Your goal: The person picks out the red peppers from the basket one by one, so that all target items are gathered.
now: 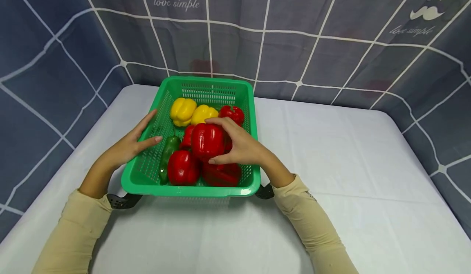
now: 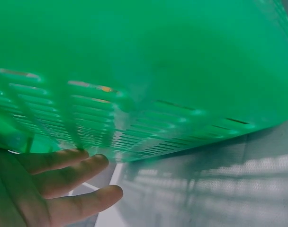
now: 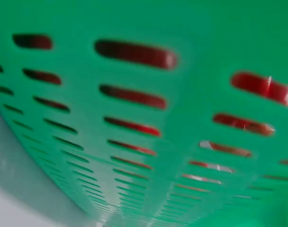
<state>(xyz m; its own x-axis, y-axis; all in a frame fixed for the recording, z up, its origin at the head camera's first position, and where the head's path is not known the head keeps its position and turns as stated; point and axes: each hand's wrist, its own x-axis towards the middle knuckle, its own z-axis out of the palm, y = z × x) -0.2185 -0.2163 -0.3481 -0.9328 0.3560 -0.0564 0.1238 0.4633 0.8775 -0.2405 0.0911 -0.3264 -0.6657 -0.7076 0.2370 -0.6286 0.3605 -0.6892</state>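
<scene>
A green slotted plastic basket (image 1: pixel 191 190) stands on the white table and holds several bell peppers. My right hand (image 1: pixel 239 143) reaches over its right side and grips a red bell pepper (image 1: pixel 207 142) above the others, thumb at its lower edge and fingers over its top. My left hand (image 1: pixel 134 141) lies at the basket's left rim, thumb and fingers spread; in the left wrist view its fingers (image 2: pixel 82 203) extend along the outside of the slotted wall. The basket wall (image 3: pixel 196 118) fills the right wrist view, hiding the right hand there.
Inside the basket are two yellow bell peppers (image 1: pixel 182 111), a long green pepper (image 1: pixel 169 155) along the left, a red pepper (image 1: pixel 232 113) at the back right and another (image 1: pixel 183 168) in front. A dark checked cloth (image 1: pixel 287 53) hangs behind the white table (image 1: pixel 331 163).
</scene>
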